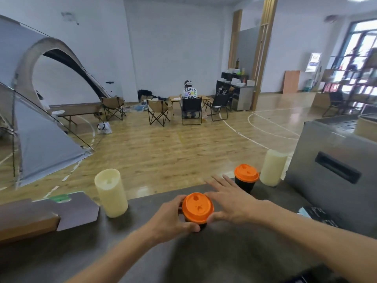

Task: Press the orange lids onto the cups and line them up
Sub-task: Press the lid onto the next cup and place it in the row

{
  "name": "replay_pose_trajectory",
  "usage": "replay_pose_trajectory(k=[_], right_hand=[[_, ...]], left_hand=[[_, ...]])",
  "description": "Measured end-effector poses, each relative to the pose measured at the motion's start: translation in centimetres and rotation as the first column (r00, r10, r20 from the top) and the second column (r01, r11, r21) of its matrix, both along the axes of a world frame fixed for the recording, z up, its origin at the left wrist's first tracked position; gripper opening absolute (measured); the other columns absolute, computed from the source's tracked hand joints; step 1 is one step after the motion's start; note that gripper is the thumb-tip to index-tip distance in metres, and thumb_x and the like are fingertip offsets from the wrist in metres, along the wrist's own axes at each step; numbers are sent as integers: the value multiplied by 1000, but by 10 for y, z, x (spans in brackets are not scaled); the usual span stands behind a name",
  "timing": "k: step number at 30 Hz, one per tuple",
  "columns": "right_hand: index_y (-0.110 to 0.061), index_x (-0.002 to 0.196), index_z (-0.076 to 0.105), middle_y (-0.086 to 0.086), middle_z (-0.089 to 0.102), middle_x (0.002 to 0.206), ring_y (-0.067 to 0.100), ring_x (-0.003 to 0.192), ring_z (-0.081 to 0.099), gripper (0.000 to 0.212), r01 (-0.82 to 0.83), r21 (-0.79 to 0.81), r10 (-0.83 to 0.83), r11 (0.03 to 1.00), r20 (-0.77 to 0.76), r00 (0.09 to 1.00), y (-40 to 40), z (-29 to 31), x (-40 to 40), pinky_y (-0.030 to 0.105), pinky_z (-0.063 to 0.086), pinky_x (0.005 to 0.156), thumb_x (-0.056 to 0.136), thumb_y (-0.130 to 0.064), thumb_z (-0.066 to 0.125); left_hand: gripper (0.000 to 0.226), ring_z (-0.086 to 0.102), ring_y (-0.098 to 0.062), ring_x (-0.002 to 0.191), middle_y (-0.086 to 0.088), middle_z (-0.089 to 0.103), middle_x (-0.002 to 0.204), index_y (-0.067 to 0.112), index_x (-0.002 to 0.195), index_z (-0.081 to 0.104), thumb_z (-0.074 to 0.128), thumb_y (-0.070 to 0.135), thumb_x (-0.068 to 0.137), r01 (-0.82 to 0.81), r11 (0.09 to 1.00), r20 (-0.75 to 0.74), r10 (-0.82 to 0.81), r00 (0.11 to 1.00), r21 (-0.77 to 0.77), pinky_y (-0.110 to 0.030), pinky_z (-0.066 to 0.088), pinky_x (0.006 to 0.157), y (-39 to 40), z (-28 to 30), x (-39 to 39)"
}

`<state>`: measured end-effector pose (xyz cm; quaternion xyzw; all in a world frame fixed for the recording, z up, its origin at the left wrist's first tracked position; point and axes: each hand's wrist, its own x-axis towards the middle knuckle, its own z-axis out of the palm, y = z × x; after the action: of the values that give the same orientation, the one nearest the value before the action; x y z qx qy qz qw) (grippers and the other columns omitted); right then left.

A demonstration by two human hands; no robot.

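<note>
Two dark cups stand on the grey counter (224, 252), each already capped in orange. The nearer cup (201, 225) sits at the middle of the counter with its orange lid (197, 208) seated flat on top. The left hand (173, 218) grips that cup from about nine o'clock, fingers and thumb curled round its side just under the lid rim. The right hand (234, 203) comes in from three o'clock with fingers spread and nearly straight; its thumb touches the lid's edge, and the forefinger seems to rest against the far rim (motion blur makes that contact hard to judge). The second cup (244, 185) stands apart at roughly one o'clock from the first, near the counter's far edge, its own lid (246, 173) on. Just beside it, further toward two o'clock, is a cream candle (273, 167). Another cream candle (111, 193) stands at ten o'clock from the held cup, next to a flat brown box (40, 215).
</note>
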<state>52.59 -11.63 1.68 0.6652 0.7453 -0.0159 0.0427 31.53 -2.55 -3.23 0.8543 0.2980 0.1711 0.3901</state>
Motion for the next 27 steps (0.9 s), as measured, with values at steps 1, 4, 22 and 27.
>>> replay_pose_trajectory(k=[1,4,22,27], right_hand=[[-29,154,33,9,0,168,26,153,-11,85,8,-3,-8,1000,21,1000,3,4,18,45,-8,122,85,-72,57],[-32,155,33,9,-2,168,25,152,-12,83,41,-20,-40,999,48,998,17,12,67,43,-9,121,86,-71,56],[-34,153,36,5,-4,168,21,151,-18,84,130,-69,-132,989,-31,991,78,-5,165,40,-13,118,82,-70,63],[-36,153,35,5,-1,168,20,152,-15,86,120,-55,-123,991,-57,991,85,-9,169,35,-16,113,80,-74,62]], left_hand=[[79,60,0,110,13,65,122,25,132,53,92,34,63,8,1000,12,-9,1000,16,-19,46,98,4,2,19],[68,63,-4,105,12,66,116,27,125,56,91,28,67,17,999,51,-19,999,34,-17,46,94,18,6,70],[64,61,-8,107,6,64,120,22,129,55,86,27,73,-33,997,65,38,997,-63,-30,50,96,69,-16,176],[68,64,-9,104,7,67,118,22,131,56,85,31,70,-41,997,63,46,997,-68,-34,52,96,74,-15,172]])
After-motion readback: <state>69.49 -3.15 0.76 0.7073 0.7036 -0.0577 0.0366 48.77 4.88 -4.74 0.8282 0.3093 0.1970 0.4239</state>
